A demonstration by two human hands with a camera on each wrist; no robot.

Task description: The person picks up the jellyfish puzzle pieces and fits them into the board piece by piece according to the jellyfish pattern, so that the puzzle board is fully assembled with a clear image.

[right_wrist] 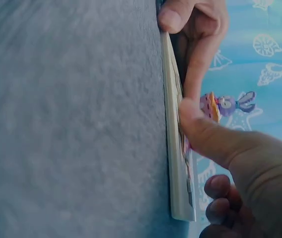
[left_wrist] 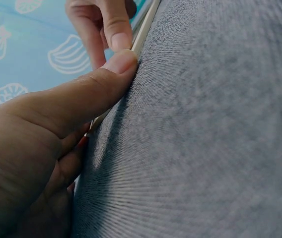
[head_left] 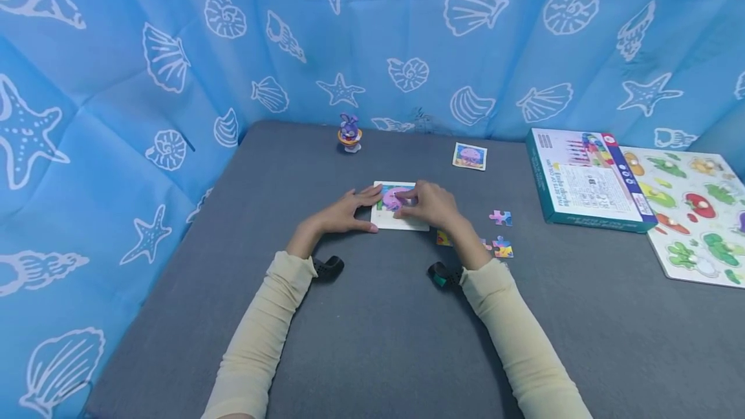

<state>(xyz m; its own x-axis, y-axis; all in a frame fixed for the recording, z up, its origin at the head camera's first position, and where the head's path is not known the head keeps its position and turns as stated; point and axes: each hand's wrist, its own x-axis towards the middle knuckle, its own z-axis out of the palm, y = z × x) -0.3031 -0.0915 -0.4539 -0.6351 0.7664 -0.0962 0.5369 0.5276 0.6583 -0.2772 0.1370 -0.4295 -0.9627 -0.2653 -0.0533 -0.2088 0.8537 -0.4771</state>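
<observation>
On the table, loose jigsaw pieces lie right of the puzzle board. The left hand grips its left side; thumb and forefinger of the right hand rest apart on it, any pinch hidden. Piece-fitting seems underway, probably next calling for flush pressing.

There was plenty of room for a hand to slide across the gray tabletop between the arms, and more beside the left arm. The left hand and right hand blocked the sides of the white puzzle tray. Loose puzzle pieces lay near the right arm. A thick box got in the way farther right. Behind, a gap ran between the bunny toy and a little picture card, up to the blue curtain.
</observation>
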